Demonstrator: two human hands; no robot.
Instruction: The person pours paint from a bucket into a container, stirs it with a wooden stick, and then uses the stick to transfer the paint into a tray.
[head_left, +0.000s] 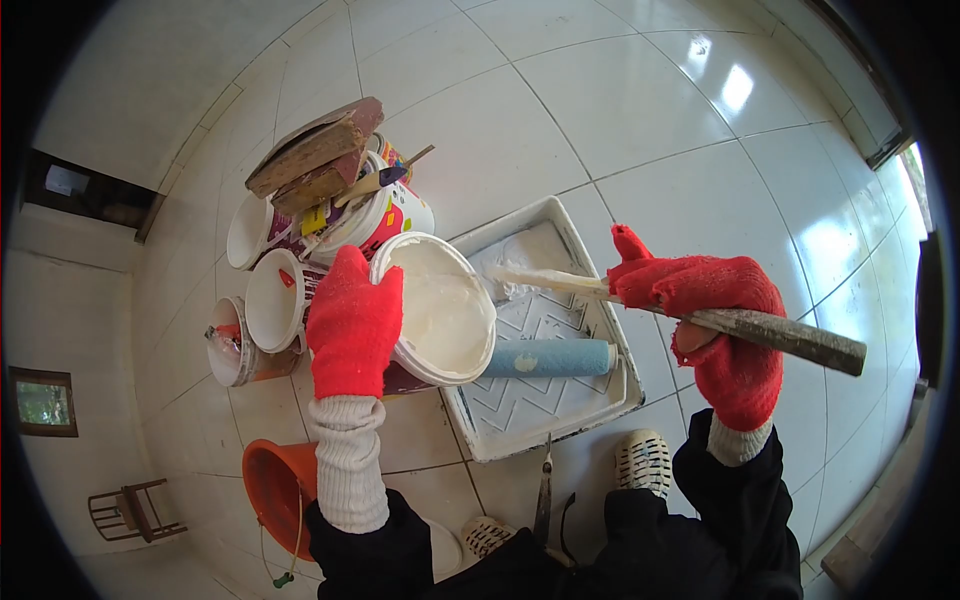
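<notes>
My left hand (355, 325), in a red glove, grips the rim of a white bucket (440, 310) tilted over the paint tray. Thick cream-white paint fills the part of its inside that shows. My right hand (710, 320), also gloved in red, is closed round a wooden stick (780, 338). The stick's pale, paint-covered end points left, over white paint at the tray's upper end. Below it, a light-blue roller (548, 358) lies across the ridged paint tray (632, 385).
Several open buckets (273, 300) stand at the left, beside a larger bucket topped with wooden blocks (315, 155) and a brush (372, 184). An orange bucket (275, 490) is at lower left. My shoes (642, 462) are on the tiled floor (700, 190).
</notes>
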